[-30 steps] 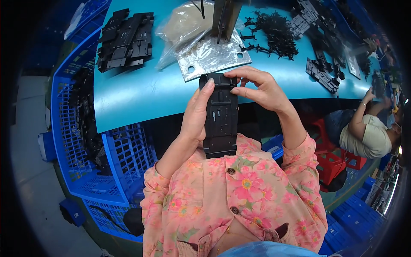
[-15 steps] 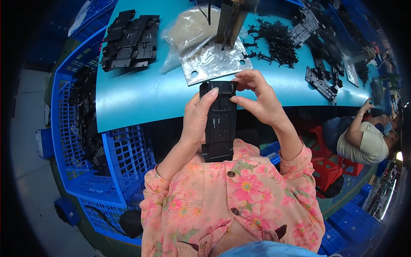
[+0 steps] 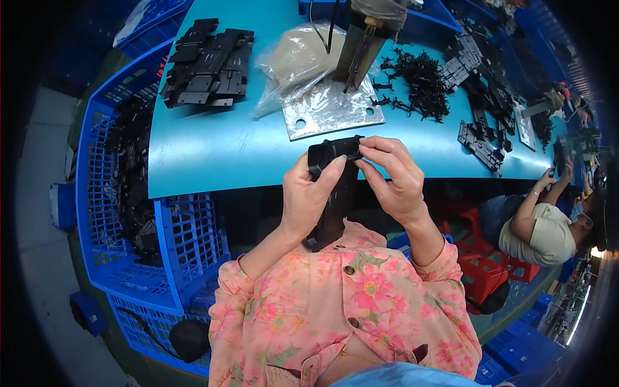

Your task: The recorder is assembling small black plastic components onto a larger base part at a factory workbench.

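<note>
A long black plastic housing (image 3: 334,209) is tilted in front of my body, its far end raised near the table edge. My left hand (image 3: 308,198) is closed around its left side, thumb pressed on the far end. At the far right corner of the housing, my right hand (image 3: 394,179) pinches with thumb and fingertips. Whether a small separate piece is between those fingertips, I cannot make out. The lower end of the housing rests close to my shirt.
On the blue-green table stand a press-like post (image 3: 361,55) and its metal base plate (image 3: 332,109). Around it lie stacked black parts (image 3: 209,64), a plastic bag (image 3: 293,58) and small black clips (image 3: 419,84). A blue crate (image 3: 97,193) stands left; a co-worker (image 3: 538,229) sits right.
The housing has tipped, so its far end now faces me more. My right hand has closed from spread fingers to a pinch on the corner. My left thumb has shifted right.
</note>
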The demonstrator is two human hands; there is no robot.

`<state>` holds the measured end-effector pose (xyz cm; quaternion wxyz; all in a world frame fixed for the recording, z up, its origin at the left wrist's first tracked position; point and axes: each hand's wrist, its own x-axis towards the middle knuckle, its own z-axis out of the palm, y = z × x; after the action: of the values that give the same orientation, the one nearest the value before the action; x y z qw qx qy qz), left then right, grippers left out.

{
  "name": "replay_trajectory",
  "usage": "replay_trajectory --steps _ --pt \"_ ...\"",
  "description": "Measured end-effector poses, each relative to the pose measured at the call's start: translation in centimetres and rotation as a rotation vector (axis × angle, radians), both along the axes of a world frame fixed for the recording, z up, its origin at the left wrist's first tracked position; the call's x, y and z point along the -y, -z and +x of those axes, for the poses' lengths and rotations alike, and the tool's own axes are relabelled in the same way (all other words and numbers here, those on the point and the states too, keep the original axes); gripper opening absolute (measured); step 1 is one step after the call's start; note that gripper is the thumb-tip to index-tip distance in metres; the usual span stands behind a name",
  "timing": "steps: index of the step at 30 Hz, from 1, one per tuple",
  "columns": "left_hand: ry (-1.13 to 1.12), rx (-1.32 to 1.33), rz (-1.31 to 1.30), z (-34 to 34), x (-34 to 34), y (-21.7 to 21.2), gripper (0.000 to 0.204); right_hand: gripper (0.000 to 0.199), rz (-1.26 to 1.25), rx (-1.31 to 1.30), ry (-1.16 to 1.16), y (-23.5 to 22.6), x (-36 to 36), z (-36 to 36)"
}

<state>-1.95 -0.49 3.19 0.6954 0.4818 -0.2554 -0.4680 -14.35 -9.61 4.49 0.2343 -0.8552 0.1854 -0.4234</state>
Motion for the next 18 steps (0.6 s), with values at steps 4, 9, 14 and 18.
replay_trajectory --steps 4,9,14,18 --pt "-0.007 0.133 -0.003 0.1 -0.5 -0.5 0.022 0.024 -0.031 0.013 -0.040 -0.3 0.0 0.1" --pt "-0.037 0.236 -0.008 0.1 -0.5 -0.2 0.028 0.022 -0.038 0.013 -0.065 -0.4 0.2 0.0" --pt "-0.049 0.395 -0.064 0.4 -0.8 -0.5 0.032 0.021 -0.043 -0.051 -0.165 -1.3 0.9 -0.2" --pt "-0.073 0.482 -0.117 0.5 -0.7 -0.1 0.034 0.022 -0.012 -0.073 -0.213 -1.6 1.2 -0.5"
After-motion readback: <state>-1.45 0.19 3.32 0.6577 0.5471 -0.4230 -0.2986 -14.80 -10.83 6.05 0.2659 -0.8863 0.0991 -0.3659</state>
